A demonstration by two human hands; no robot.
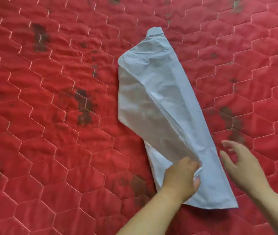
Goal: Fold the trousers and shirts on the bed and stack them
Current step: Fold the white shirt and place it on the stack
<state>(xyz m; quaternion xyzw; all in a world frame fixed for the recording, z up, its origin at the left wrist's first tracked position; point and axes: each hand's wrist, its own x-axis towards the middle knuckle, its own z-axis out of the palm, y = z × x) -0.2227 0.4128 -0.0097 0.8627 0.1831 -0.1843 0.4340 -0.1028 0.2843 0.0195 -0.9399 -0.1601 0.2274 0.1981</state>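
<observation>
Lying on the red quilted bed [50, 116], a pale blue shirt [160, 92] is folded into a long narrow strip, collar [156, 32] at the far end. The left hand [182, 177] pinches a folded edge of the cloth near the hem [219, 206], fingers curled round it. The right hand [241, 167] hovers just beside the shirt's right edge, fingers spread, holding nothing.

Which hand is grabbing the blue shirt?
The left hand pinches the light blue shirt near its lower edge. The right hand is open with spread fingers, holding nothing.
</observation>
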